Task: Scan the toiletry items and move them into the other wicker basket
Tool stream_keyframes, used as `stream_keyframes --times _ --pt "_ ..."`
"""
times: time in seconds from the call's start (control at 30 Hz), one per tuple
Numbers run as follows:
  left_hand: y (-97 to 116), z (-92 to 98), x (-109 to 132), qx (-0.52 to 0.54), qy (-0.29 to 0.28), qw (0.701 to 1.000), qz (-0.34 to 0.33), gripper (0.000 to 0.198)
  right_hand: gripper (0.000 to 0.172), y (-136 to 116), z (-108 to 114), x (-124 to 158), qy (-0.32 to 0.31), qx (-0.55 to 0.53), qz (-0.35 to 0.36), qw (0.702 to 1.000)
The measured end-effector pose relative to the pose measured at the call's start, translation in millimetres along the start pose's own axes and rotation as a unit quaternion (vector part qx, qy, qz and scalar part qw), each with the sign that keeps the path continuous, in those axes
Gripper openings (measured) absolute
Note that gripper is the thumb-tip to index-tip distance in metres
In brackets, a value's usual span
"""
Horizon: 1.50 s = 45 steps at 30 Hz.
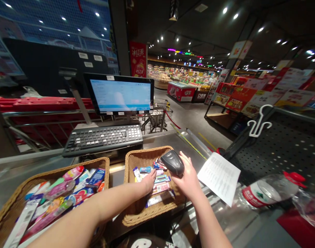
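Head view: black glossy scanner (172,162) in right hand (189,179), above basket (136,215).

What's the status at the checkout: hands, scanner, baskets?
Right hand grips the barcode scanner, aimed into the right wicker basket. Left hand down on the toothbrush packs in it. Left wicker basket full, untouched.

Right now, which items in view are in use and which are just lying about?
In use: barcode scanner held in right hand; left hand on packets in the right wicker basket.

Lying about: left wicker basket, keyboard, monitor, printed sheet, plastic bottle.
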State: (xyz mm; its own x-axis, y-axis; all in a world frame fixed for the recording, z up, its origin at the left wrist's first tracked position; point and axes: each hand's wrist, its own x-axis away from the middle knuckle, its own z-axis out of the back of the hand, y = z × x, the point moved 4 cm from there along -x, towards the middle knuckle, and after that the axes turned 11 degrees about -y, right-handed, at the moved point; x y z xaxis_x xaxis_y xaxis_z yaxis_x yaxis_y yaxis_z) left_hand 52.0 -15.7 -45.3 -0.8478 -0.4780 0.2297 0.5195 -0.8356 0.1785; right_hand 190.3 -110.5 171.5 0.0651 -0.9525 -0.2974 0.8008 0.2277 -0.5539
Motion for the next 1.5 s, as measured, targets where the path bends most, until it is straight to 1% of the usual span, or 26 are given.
stream_keyframes --times 0.1,0.2,0.27,0.33,0.37,0.4,0.47,0.5,0.53,0.63,0.7,0.8,0.87,0.93,1.03,1.2,1.3,1.4,1.5 --pt "0.4 7.5 -0.8 -0.025 -0.015 1.000 -0.001 0.031 0.054 0.9 1.2 0.5 0.001 0.000 0.002 1.000" --pt "-0.5 30.8 1.6 -0.034 -0.009 0.999 -0.008 0.021 0.054 2.1 2.9 1.3 0.003 0.000 0.001 1.000" --pt "0.8 54.1 5.8 -0.033 0.005 0.999 -0.014 0.018 0.055 2.9 4.5 2.2 0.007 0.000 0.000 1.000" --pt "2.9 82.9 12.5 -0.027 0.031 0.999 -0.012 0.018 0.054 3.8 6.3 3.0 0.011 0.000 -0.001 1.000" --pt "2.7 98.9 17.0 -0.018 0.051 0.999 0.001 0.017 0.054 4.3 7.3 3.3 0.013 0.000 -0.002 1.000" --pt "-0.1 116.1 22.6 0.015 0.084 0.996 0.034 0.012 0.052 4.8 8.0 3.4 0.014 0.001 -0.003 1.000" --pt "-7.4 146.6 35.6 0.076 0.125 0.986 0.082 0.007 0.049 5.5 9.1 3.2 0.015 0.002 -0.006 1.000" --pt "-13.3 159.7 43.3 0.105 0.142 0.978 0.109 0.007 0.049 5.6 9.3 2.9 0.016 0.002 -0.008 1.000" --pt "-19.2 171.3 51.4 0.122 0.159 0.972 0.123 0.007 0.050 5.5 9.4 2.4 0.018 0.002 -0.009 1.000" --pt "-39.6 195.2 78.0 0.154 0.221 0.954 0.133 0.015 0.053 2.6 8.0 0.6 0.022 0.000 -0.005 1.000" --pt "-53.6 203.6 97.4 0.186 0.284 0.932 0.129 0.019 0.053 -1.7 6.3 -0.6 0.021 0.001 0.005 1.000" --pt "-70.5 208.8 126.8 0.244 0.379 0.882 0.141 0.022 0.051 -11.6 3.6 -2.3 0.018 0.003 0.023 1.000" --pt "-76.2 210.5 144.6 0.270 0.421 0.851 0.159 0.026 0.051 -20.0 2.6 -3.4 0.017 0.006 0.033 0.999" --pt "-76.5 213.2 160.3 0.279 0.450 0.831 0.169 0.029 0.050 -29.6 2.0 -4.6 0.014 0.015 0.042 0.999" --pt "-70.7 219.6 182.3 0.261 0.486 0.816 0.173 0.031 0.051 -45.3 1.3 -6.5 0.008 0.029 0.058 0.998" --pt "-59.8 230.6 218.7 0.198 0.536 0.798 0.195 0.037 0.050 -74.7 -3.4 -7.7 0.006 0.048 0.097 0.994" --pt "-55.6 236.0 240.9 0.145 0.545 0.794 0.227 0.042 0.050 -94.5 -10.7 -7.7 -0.005 0.056 0.121 0.991" --pt "-51.8 240.6 263.7 0.095 0.548 0.792 0.250 0.038 0.050 -115.5 -18.5 -7.7 -0.013 0.060 0.140 0.988" --pt "-49.5 242.4 286.6 0.057 0.549 0.793 0.258 0.035 0.049 -136.0 -27.5 -7.8 -0.022 0.064 0.152 0.986"
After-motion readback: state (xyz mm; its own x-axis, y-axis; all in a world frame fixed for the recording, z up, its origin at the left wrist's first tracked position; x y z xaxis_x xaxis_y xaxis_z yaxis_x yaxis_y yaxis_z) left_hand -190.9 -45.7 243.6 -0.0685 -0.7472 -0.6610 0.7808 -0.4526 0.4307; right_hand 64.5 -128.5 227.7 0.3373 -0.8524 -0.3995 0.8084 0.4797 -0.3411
